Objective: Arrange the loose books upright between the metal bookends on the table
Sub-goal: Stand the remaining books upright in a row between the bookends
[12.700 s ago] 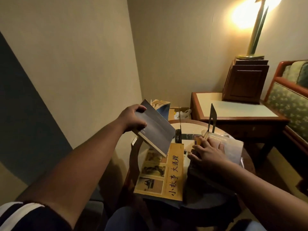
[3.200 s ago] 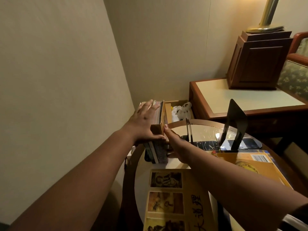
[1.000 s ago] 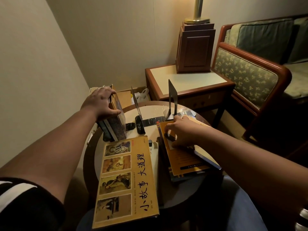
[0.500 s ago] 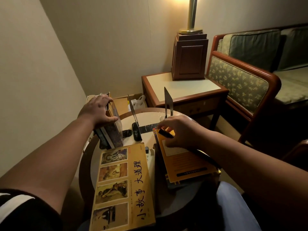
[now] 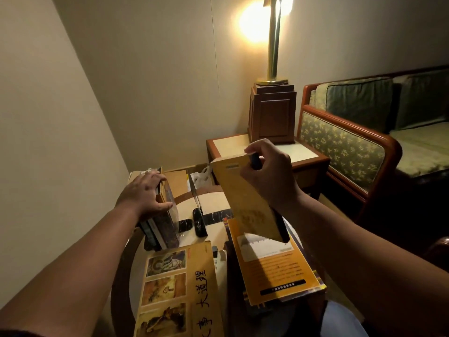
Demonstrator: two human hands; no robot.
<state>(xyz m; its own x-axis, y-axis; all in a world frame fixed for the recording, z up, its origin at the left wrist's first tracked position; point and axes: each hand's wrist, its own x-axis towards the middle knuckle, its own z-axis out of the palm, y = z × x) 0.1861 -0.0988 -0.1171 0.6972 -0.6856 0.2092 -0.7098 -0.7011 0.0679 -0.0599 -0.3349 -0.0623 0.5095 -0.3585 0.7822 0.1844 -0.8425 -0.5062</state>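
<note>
My left hand (image 5: 143,193) presses on top of a few upright books (image 5: 162,222) at the round table's far left edge. A thin metal bookend (image 5: 196,203) stands just right of them on its black base. My right hand (image 5: 269,176) holds a thin yellow book (image 5: 247,203) by its top edge, lifted and tilted over the table's right side. That raised book hides the second bookend. Under it lies an orange book (image 5: 274,266) on a small stack. A large yellow picture book (image 5: 175,293) lies flat at the front.
The round glass-topped table (image 5: 213,203) has a wooden rim. Behind it stands a wooden side table (image 5: 233,147) with a lamp base (image 5: 272,113). A cushioned armchair (image 5: 345,142) is at the right. The wall runs close along the left.
My right hand has lifted the thin yellow book off the right-hand stack and raised it upright. My left hand stays on the standing books. The camera has tilted upward.
</note>
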